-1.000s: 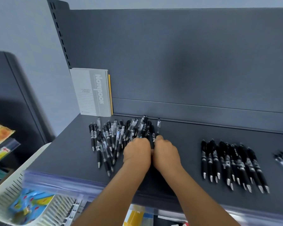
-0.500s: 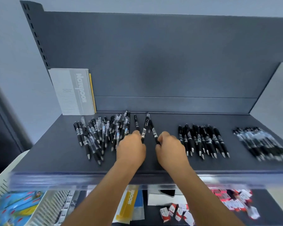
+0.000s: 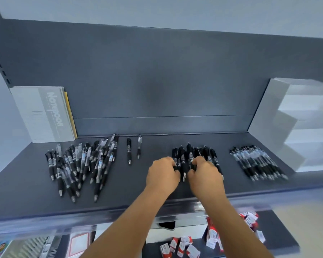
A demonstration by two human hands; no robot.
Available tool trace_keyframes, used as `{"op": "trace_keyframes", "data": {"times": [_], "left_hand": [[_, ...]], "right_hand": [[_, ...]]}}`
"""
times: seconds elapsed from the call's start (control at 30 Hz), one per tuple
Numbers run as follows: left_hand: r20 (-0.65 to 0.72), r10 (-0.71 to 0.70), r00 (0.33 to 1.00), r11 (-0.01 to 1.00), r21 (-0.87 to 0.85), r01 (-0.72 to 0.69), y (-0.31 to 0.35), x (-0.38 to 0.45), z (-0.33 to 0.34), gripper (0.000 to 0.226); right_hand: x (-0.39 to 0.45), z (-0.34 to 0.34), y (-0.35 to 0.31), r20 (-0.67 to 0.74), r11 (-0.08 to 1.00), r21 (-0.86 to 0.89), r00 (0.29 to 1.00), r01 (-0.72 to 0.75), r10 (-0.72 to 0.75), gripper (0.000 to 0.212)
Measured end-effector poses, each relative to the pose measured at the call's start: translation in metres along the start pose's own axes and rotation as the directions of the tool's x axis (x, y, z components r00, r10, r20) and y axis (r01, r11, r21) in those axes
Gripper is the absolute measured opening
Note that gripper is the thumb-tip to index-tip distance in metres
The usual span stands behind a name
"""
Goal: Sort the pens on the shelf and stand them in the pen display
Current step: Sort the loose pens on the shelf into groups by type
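On the dark grey shelf [image 3: 35,200] a mixed pile of pens [image 3: 82,164] lies at the left. Two single pens [image 3: 129,149] lie apart just right of it. A row of black pens [image 3: 196,152] lies in the middle. Further right is a row of clear-barrelled pens [image 3: 257,162]. My left hand [image 3: 162,175] and my right hand [image 3: 206,176] sit side by side on the near ends of the black pens, fingers curled onto them. The pens under the hands are hidden. A white stepped pen display [image 3: 295,127] stands at the far right.
A grey notebook [image 3: 45,114] with a yellow one behind it leans against the back panel at the left. Below the shelf's front lip, a lower shelf holds small red-and-white boxes [image 3: 181,246] and packets. The back panel rises close behind the pens.
Both hands moved right from the mixed pile to the black-pen row, carrying pens. Two pens now lie alone between the pile and that row. The view swung right, revealing the display.
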State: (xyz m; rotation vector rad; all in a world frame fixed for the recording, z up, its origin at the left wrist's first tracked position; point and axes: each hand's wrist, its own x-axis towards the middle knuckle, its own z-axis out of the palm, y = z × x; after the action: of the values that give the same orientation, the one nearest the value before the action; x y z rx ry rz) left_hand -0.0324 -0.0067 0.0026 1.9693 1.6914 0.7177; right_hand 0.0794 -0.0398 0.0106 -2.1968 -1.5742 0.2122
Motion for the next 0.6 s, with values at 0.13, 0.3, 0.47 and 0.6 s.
{"op": "trace_keyframes", "data": {"times": [0.13, 0.3, 0.47, 0.6], "left_hand": [[0.028, -0.025, 0.999, 1.0, 0.014, 0.025, 0.006, 0.01, 0.015, 0.025], [0.048, 0.002, 0.999, 0.999, 0.046, -0.004, 0.007, 0.013, 0.021, 0.019], [0.062, 0.059, 0.996, 0.993, 0.094, -0.065, 0.003, 0.013, 0.022, 0.023], [0.063, 0.088, 0.994, 0.983, 0.153, -0.097, -0.001, 0.009, 0.017, 0.025]], "right_hand": [[0.012, 0.004, 0.005, 0.05, 0.999, -0.019, 0.998, 0.027, -0.026, 0.027], [0.02, 0.008, 0.007, 0.133, 0.994, -0.075, 0.989, 0.082, -0.071, 0.027], [0.02, 0.01, 0.012, 0.163, 0.978, -0.122, 0.975, 0.172, -0.151, 0.021], [0.019, 0.007, 0.01, 0.158, 0.967, -0.138, 0.968, 0.215, -0.193, 0.022]]}}
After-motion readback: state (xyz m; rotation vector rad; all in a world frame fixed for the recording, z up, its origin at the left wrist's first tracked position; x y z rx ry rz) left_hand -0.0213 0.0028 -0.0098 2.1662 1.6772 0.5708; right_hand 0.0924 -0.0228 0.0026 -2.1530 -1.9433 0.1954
